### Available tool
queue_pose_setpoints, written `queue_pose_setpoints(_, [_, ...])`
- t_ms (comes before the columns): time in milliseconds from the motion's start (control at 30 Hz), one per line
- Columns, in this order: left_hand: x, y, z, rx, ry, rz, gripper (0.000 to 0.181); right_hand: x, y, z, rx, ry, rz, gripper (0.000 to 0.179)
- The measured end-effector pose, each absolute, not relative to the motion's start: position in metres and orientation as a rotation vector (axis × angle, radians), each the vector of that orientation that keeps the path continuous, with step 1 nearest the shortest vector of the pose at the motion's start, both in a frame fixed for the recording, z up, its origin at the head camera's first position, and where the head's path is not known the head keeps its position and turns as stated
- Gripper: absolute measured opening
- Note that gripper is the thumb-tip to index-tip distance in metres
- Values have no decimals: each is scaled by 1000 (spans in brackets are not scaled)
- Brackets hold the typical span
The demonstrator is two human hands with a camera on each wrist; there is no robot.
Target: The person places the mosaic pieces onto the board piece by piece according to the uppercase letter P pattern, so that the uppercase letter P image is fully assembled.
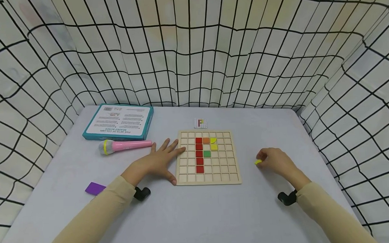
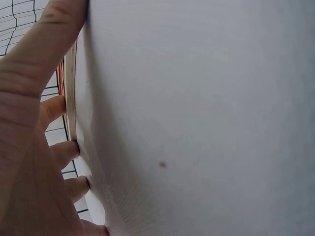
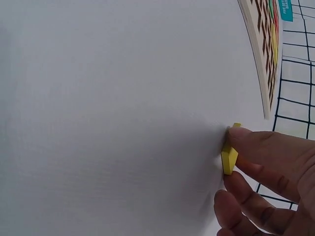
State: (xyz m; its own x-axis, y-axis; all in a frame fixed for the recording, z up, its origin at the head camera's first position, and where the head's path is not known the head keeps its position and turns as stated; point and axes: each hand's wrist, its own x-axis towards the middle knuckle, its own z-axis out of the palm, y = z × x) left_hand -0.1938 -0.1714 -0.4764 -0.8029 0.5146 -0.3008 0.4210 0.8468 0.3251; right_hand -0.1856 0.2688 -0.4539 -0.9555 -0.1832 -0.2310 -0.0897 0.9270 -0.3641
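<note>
A wooden grid board (image 1: 228, 174) lies in the middle of the table, holding a column of red tiles (image 1: 199, 154), an orange tile (image 1: 206, 140), a green tile (image 1: 207, 154) and yellow pieces (image 1: 214, 147) in its cells. With fingers spread, my left hand (image 1: 157, 161) rests at the board's left edge; its thumb touches near the lower left corner. To the right of the board, my right hand (image 1: 276, 162) pinches a small yellow tile (image 3: 229, 158) between thumb and fingers, at the table surface. Part of that tile is hidden by the thumb.
Behind the board lies a small pattern card (image 1: 200, 123). At left are a blue-edged box (image 1: 118, 120), a pink toy microphone (image 1: 127, 145) and a purple piece (image 1: 95, 188) partly beneath the left sleeve. Black netting (image 1: 198, 53) surrounds the table's back and sides.
</note>
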Motion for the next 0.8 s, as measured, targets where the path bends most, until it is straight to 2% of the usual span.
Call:
queue_pose_setpoints(367, [-193, -172, -478, 690, 2651, 331, 131, -187, 263, -456, -258, 2859, -517, 17])
queue_pose_setpoints(800, [-192, -172, -475, 685, 2635, 347, 130, -203, 225, -451, -334, 2836, -657, 21])
